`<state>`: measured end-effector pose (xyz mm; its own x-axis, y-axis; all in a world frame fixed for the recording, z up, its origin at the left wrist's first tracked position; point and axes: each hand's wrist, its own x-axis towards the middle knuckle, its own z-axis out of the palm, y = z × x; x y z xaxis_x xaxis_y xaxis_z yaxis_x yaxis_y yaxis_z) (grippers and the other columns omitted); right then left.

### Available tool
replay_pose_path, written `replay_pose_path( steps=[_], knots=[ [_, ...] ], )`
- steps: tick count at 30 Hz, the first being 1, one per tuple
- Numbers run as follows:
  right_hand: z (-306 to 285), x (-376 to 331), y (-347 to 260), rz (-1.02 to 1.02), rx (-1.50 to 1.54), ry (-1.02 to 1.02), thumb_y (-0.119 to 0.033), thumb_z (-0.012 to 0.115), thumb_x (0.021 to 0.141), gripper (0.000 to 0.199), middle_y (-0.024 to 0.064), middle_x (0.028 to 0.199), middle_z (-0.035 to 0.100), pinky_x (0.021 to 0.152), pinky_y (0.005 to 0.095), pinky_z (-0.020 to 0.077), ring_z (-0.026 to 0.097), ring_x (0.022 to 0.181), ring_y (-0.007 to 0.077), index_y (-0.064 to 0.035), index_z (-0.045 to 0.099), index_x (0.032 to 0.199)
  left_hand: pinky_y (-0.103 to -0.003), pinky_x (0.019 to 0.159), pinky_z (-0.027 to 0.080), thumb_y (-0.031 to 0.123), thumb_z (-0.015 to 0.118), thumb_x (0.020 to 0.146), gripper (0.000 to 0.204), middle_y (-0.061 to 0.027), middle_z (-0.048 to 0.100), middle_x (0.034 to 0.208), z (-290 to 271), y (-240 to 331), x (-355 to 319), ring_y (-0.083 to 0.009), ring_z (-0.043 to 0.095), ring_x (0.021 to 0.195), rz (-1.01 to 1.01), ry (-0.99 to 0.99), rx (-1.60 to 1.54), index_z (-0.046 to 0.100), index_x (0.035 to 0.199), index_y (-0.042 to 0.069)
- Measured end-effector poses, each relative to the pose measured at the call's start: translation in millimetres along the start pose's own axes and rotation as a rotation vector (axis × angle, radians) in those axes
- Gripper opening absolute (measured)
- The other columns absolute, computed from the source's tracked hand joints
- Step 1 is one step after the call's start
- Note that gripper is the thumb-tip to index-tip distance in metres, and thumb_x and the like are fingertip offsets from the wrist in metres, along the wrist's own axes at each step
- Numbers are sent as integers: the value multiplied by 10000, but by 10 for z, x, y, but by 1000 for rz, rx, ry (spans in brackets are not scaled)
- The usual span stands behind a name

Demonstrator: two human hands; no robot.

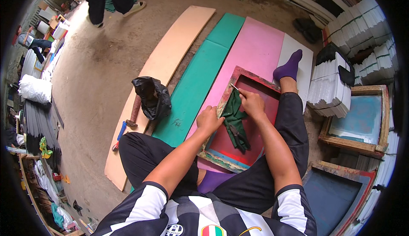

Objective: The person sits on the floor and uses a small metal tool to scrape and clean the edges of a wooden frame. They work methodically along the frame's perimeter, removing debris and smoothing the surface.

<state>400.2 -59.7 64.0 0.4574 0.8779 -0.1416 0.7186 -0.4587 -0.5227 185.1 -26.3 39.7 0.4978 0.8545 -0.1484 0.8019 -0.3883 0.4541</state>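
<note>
Right grip: the right hand (252,103) is closed around a thin pale sliver of a tool (234,87), its tip at the frame's 12 o'clock corner; what kind of tool it is, I cannot tell.
Left grip: the left hand (209,121) is curled shut over the frame's 9 o'clock rail, clamping it.
Frame: a rectangular wooden screen frame with chipped red paint and a dark red mesh (255,121) rests tilted across the seated person's lap.
Cloth: a crumpled dark green rag (234,116) lies on the mesh, between the hands.
Pliers: dark metal pliers (237,134) lie at the rag's 6 o'clock end.
Risk: the pointed tool could slip and tear the taut mesh, or jab the left fingers, since the frame is propped on knees only.
Around: smooth foam sheets lie on the dirt floor, pink (255,48) at 12 o'clock, green (200,78) and tan (170,61) at 10; a glossy black plastic bag (152,97) and a wooden-handled hammer (133,114) at 9.
</note>
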Motion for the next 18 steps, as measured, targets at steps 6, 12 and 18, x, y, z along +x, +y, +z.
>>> replay_pose_path(
  steps=[6, 12, 18],
  knots=[
    [-94, 41, -111, 0, -44, -71, -298, 590, 955, 331, 186, 1038, 744, 857, 528, 565, 717, 967, 394, -265, 720, 1257, -477, 791, 559, 304, 833, 762, 381, -162, 672, 973, 45, -52, 42, -366, 690, 900, 44, -1, 0, 702, 990, 29],
    [-88, 54, -390, -29, -329, -156, -204, 566, 919, 368, 227, 1003, 741, 807, 541, 583, 730, 919, 414, -176, 701, 1260, -472, 795, 554, 284, 839, 747, 361, -160, 669, 937, 48, -56, 52, -367, 687, 882, 71, 18, -35, 707, 975, 36],
    [37, 84, -213, -61, -181, -115, -189, 558, 909, 385, 217, 949, 748, 811, 541, 588, 739, 901, 409, -168, 690, 1270, -481, 786, 538, 292, 844, 741, 406, -151, 649, 914, 126, -138, 64, -365, 675, 887, 84, 25, -29, 720, 1036, 40]
  ],
)
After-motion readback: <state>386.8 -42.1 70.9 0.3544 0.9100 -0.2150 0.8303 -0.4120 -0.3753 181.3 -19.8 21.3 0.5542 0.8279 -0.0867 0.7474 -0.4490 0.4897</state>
